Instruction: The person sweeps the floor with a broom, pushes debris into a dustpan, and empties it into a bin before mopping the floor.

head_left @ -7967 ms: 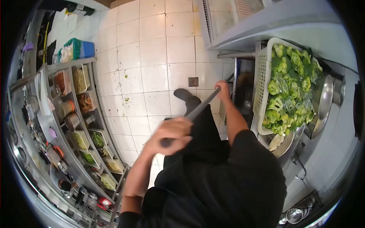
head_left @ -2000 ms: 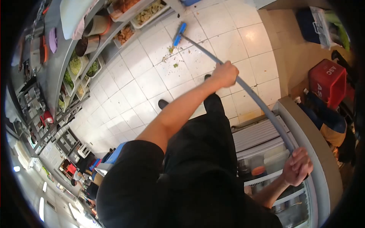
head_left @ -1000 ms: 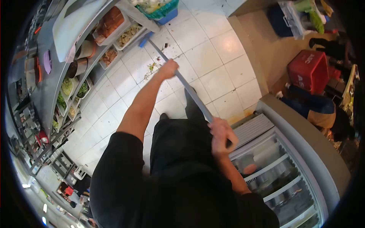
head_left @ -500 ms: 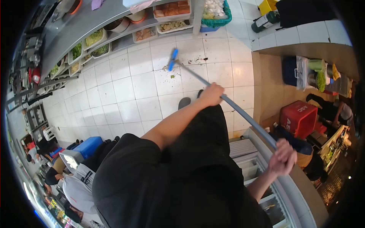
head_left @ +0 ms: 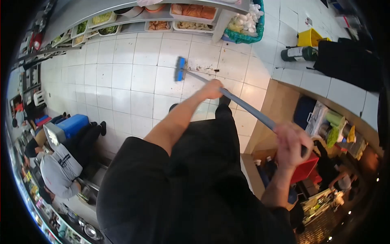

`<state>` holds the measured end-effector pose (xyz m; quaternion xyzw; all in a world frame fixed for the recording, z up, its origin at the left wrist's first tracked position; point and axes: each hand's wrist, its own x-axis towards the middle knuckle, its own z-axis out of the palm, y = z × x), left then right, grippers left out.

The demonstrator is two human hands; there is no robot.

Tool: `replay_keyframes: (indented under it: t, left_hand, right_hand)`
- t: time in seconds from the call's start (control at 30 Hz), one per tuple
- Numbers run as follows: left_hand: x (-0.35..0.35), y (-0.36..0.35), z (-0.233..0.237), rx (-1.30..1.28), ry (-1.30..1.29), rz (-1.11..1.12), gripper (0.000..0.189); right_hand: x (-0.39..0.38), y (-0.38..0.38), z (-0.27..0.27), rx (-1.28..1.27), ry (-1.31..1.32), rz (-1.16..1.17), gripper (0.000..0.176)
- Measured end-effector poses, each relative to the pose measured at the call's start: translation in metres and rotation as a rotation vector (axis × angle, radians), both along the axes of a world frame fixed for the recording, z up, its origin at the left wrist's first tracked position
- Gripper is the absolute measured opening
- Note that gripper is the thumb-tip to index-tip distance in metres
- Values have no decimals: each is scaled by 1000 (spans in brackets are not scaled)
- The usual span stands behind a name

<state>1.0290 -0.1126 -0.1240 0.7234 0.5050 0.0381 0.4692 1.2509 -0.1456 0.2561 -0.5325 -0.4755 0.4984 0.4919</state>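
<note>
A broom with a blue head (head_left: 180,68) rests on the white tiled floor, its grey handle (head_left: 252,109) slanting down to the right. My left hand (head_left: 212,88) is wrapped round the handle's lower part. Near its upper end, my right hand (head_left: 291,142) is closed round the handle, whose dark tip shows beside the fingers. Small dark debris (head_left: 199,68) is scattered on the tiles just right of the broom head. Part of my shoe (head_left: 224,99) shows below my left hand.
Shelves with food trays (head_left: 193,12) run along the top left. A green-lined basket (head_left: 247,24) stands beside them. At right are a gas cylinder (head_left: 300,54), a yellow container (head_left: 309,38) and a low ledge (head_left: 325,83). A person in grey (head_left: 61,173) is at lower left.
The view has shifted, and my feet have changed position. The broom head sits slightly further left in view and the green scrap beside it no longer shows. My right hand appears higher and nearer the camera.
</note>
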Motion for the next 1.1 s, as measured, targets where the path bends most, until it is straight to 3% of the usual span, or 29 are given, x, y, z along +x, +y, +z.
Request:
replay_keyframes:
  t: [0.07,0.2,0.27,0.4,0.5,0.57,0.63,0.67,0.7,0.73,0.77,0.8,0.83,0.9,1.0,1.03,1.07,1.1]
  left_hand:
    - [73,26,14,14,-87,16,18]
    - [192,79,51,-120,-70,-34,21]
    - [250,95,44,-75,-153,45,18]
    - [299,107,89,-18,-171,155,19]
    - [296,94,159,-137,-87,194,22]
    - [275,74,155,-91,-40,171,23]
    - [227,55,149,-129,44,210,23]
    - [211,28,46,10,142,306,18]
    - [165,22,41,78,160,302,13]
    - [119,14,18,186,196,307,14]
    - [74,4,-40,268,161,314,18]
    - [42,9,-27,205,103,259,14]
    - [34,22,-3,71,80,209,14]
    - [62,26,-18,254,3,216,14]
    - [164,52,6,187,-32,219,17]
    - [187,62,33,149,-84,176,19]
    - [217,69,31,155,-97,173,21]
    - [226,65,58,88,-211,266,18]
  right_hand:
    - [54,31,8,160,92,102,29]
    - [140,73,43,180,-72,138,32]
    - [190,90,52,166,25,131,34]
    - [263,106,69,126,-33,72,38]
    - [293,95,96,177,6,120,38]
    - [289,90,107,204,145,197,38]
    - [266,89,74,198,151,280,38]
    - [251,79,46,82,210,168,35]
    - [216,80,7,304,-132,210,35]
    - [199,68,-26,66,-37,126,29]
    - [178,51,-80,257,-322,33,24]
    - [162,35,-115,441,-613,-55,19]
    - [149,37,-98,435,-629,-36,19]
    - [111,65,-40,159,196,263,14]
    - [140,72,23,286,-78,331,24]
    - [156,73,42,255,-19,341,29]
    - [163,69,58,200,-87,233,33]
    - [167,64,70,185,-81,225,35]
